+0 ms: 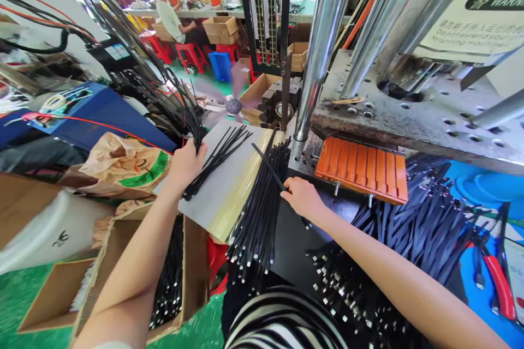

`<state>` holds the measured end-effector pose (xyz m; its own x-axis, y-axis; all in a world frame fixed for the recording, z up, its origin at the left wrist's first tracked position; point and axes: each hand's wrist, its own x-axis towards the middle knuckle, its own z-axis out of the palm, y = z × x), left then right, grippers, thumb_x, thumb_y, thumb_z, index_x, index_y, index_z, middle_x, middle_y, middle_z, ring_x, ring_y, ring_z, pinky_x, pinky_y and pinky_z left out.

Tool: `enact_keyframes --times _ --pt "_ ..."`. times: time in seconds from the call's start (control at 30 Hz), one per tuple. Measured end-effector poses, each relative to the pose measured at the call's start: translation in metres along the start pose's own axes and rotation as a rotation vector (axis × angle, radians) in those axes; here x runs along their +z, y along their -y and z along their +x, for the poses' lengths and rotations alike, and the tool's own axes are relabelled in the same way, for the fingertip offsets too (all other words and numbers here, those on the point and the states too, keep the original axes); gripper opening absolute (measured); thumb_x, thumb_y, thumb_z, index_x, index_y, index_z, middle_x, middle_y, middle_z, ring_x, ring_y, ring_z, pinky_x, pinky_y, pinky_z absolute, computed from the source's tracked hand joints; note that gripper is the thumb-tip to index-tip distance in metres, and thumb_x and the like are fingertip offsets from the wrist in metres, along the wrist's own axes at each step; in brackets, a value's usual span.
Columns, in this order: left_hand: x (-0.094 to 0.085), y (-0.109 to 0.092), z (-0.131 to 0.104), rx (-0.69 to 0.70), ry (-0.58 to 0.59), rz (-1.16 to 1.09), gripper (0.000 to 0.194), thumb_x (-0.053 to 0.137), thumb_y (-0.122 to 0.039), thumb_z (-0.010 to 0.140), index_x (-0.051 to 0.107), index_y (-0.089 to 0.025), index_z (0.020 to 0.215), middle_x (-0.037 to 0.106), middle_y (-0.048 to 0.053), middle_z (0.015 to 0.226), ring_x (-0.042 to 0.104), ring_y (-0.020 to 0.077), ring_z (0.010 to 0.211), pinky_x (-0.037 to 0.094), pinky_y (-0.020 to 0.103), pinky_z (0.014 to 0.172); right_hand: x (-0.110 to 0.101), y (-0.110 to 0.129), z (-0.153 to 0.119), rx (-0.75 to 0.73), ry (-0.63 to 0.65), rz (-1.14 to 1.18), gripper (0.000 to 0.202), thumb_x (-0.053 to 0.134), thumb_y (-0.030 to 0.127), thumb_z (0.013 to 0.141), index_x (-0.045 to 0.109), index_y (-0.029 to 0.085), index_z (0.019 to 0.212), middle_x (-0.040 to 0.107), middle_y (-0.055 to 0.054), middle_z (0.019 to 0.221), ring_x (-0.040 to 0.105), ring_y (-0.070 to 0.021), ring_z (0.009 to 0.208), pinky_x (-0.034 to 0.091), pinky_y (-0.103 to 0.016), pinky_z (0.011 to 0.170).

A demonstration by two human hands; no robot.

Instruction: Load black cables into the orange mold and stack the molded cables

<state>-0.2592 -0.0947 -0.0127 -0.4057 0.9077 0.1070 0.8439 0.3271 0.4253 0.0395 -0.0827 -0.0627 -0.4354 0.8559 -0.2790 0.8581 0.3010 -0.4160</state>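
My left hand is closed around the lower end of a bunch of black flat cables, beside the left edge of a white board. Several loose cables lie across that board. Between the thumb and fingers of my right hand is a single black flat cable, slanting over a dense pile of cables. The pile's silvery metal ends point toward my body. A second large heap of cables lies under and beyond my right forearm.
An orange grooved block sits beneath the press's thick steel plate and metal columns. Cardboard box with cables stands at left. Red-handled pliers lie at right. A blurred fan is ahead; a person sits farther back.
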Motion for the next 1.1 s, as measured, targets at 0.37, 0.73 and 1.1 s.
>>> enact_keyframes --times 0.37,0.73,1.1 --pt "0.051 0.000 -0.009 0.179 -0.092 0.611 0.055 0.032 -0.048 0.094 0.061 -0.004 0.109 0.058 0.027 0.111 0.056 0.0420 0.101 0.046 0.051 0.078 -0.032 0.000 -0.048 -0.449 -0.282 -0.305 0.017 0.046 0.019 0.096 0.062 0.019 0.096 0.067 -0.006 0.089 0.062 -0.0174 0.079 0.039 -0.027 0.062" --pt "0.100 -0.168 -0.010 1.238 0.249 -0.490 0.022 0.054 -0.029 0.093 0.069 -0.017 0.103 0.071 0.009 0.108 0.066 0.0188 0.104 0.052 0.036 0.098 -0.099 -0.087 0.024 0.043 -0.806 0.313 0.020 0.048 0.023 0.087 0.064 0.018 0.078 0.067 -0.005 0.073 0.062 -0.0214 0.076 0.046 -0.031 0.076" --pt "0.131 -0.176 -0.031 1.349 0.130 -0.343 0.034 0.048 -0.026 0.097 0.061 -0.015 0.126 0.066 0.011 0.124 0.059 0.0213 0.122 0.045 0.041 0.111 -0.103 -0.098 0.029 0.163 -0.645 0.196 0.026 0.049 0.022 0.090 0.071 0.017 0.102 0.074 -0.008 0.099 0.064 -0.0250 0.103 0.043 -0.036 0.095"
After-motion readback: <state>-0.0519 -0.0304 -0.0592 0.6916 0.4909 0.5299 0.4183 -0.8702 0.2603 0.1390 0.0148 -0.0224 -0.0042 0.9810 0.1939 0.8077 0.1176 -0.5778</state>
